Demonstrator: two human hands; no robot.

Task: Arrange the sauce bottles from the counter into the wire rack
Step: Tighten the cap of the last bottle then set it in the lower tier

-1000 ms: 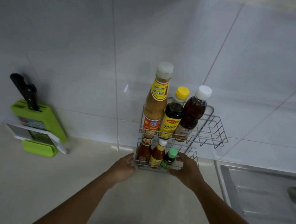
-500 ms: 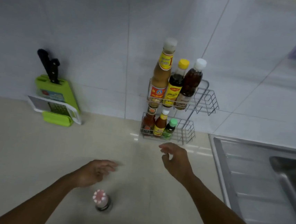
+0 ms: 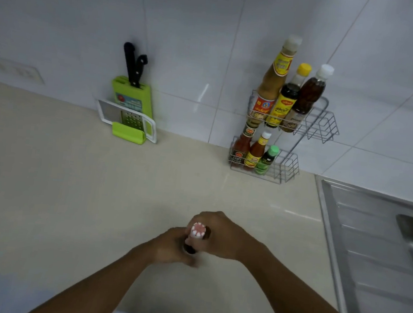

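Observation:
A small dark sauce bottle with a pink-and-white cap stands on the beige counter near the front. Both hands close around it: my left hand from the left and my right hand from the right. Its body is mostly hidden by the fingers. The two-tier wire rack stands against the tiled wall at the back right. Its top tier holds three tall bottles. Three small bottles fill the left of the bottom tier; the right part of each tier is bare wire.
A green knife block with black-handled knives and a grater leans on the wall at the back left. A steel sink runs along the right side. Beige counter spreads between the rack and my hands.
Both hands pulled back from the rack to the near counter and closed on the small capped bottle, which was untouched half a second ago. The view tilted down and shifted left.

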